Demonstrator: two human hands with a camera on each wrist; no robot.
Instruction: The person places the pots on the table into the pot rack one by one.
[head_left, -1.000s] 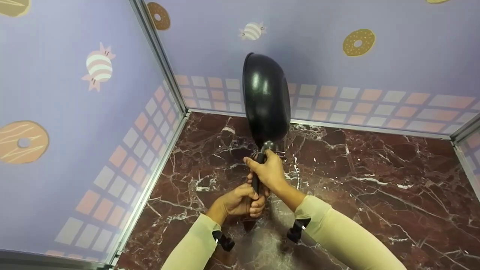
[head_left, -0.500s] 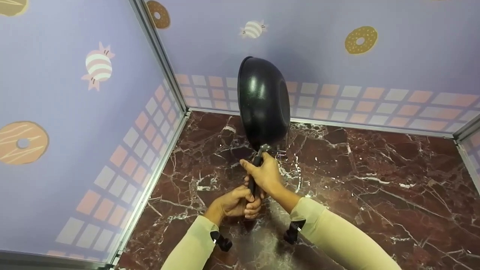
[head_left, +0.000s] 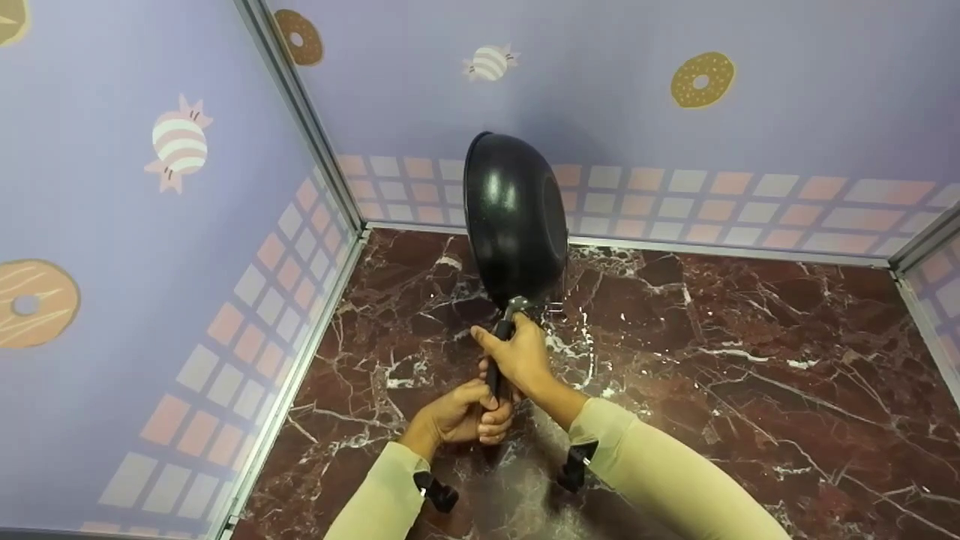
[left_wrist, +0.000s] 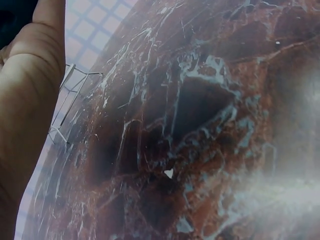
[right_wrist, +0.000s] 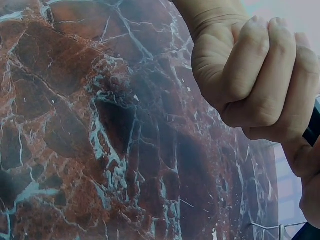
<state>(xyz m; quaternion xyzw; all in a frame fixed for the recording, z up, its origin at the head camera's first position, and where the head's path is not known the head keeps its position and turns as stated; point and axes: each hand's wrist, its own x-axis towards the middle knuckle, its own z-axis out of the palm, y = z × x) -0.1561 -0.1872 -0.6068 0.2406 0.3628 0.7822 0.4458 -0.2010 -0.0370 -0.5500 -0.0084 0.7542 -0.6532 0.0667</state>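
Observation:
In the head view a black wok is held up on its side, its rim to the left and its flat base to the right. Its inside is hidden from me. My left hand grips the lower end of the black handle. Higher up, close to the metal joint, my right hand holds the same handle, thumb along its left side. In the right wrist view my left hand shows its curled fingers. Only part of my left hand is in the left wrist view, with a dark piece beside it.
Below is a dark red marbled tabletop. Lilac walls with sweets and checks printed on them stand at the back and left. A thin wire rack shows in the left wrist view, beyond my hand.
Both hands have brought the wok slightly lower and to the left. Its flat base has turned a little more into view. Both grips stay the same.

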